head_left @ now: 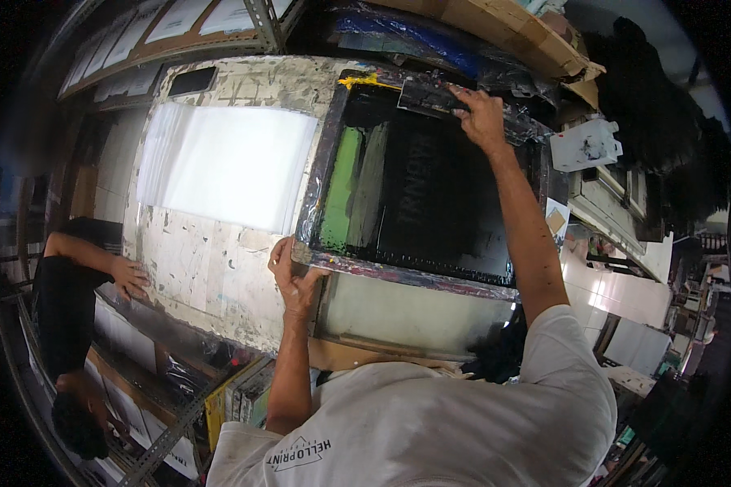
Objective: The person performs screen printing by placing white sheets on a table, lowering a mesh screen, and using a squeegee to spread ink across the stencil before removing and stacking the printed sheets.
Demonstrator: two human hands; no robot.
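Note:
A screen printing frame with paint-stained edges lies on the worktable. Black ink covers most of its mesh, with faint lettering showing through, and a green strip runs along its left side. My left hand grips the frame's near left corner, fingers closed around it. At the far side of the mesh, my right hand is closed on a dark, flat squeegee. Just left of the frame lies a stack of white sheets.
The worktable is stained and worn. At the left, a co-worker's hand rests on its edge. A white ink-smeared container stands beyond the frame's right end. Yellow ink marks the far left corner. Metal racks hold more sheets.

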